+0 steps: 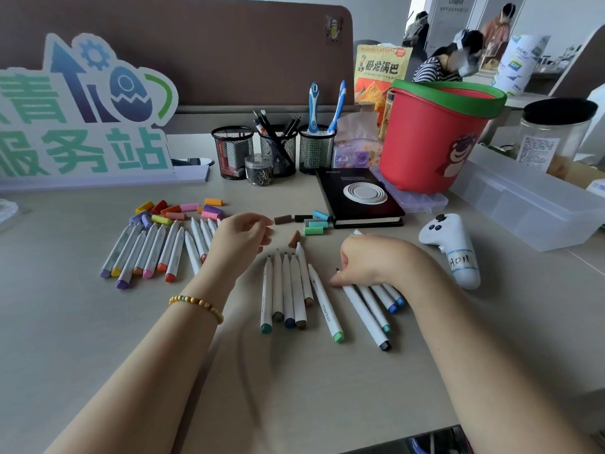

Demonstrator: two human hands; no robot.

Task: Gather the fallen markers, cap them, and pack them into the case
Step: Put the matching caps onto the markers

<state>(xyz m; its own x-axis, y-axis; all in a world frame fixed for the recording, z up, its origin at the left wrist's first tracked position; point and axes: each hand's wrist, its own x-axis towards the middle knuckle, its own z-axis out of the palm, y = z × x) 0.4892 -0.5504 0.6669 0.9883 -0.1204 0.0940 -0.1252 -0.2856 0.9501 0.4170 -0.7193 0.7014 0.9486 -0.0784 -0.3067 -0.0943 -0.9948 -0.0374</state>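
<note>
Markers (288, 290) are lying uncapped in three loose groups on the tabletop (98, 339), and the step in hand looks like gathering and sorting them before capping. The right hand (370, 260) is pressing down on the rightmost group (376, 306), its fingers (340, 280) curled closed over the upper ends of four or so barrels, while the left hand (242, 237) is hovering between the left group (147, 253) and the middle one with its fingers loosely bent and gripping nothing. To do this well, the person is probably best served by raking each bundle together with tips facing one way, then matching each cap to the coloured end plug of its barrel, since the loose caps (180, 209) are sitting in a warm-coloured heap beyond the left group and a cooler, darker cluster (311, 221) is lying just beside the black notebook (360, 194). A brown cap (294, 239) is resting close to the tips of the middle group. Long axes are running roughly away from the person: the left group is leaning with tips up and to the right, the middle group is standing nearly straight with fine tips pointing away, and the right group is slanting with tips up-left and coloured ends down-right toward the person. Which container is the case cannot be told for certain; a clear plastic box (523, 204) is sitting at the far right
</note>
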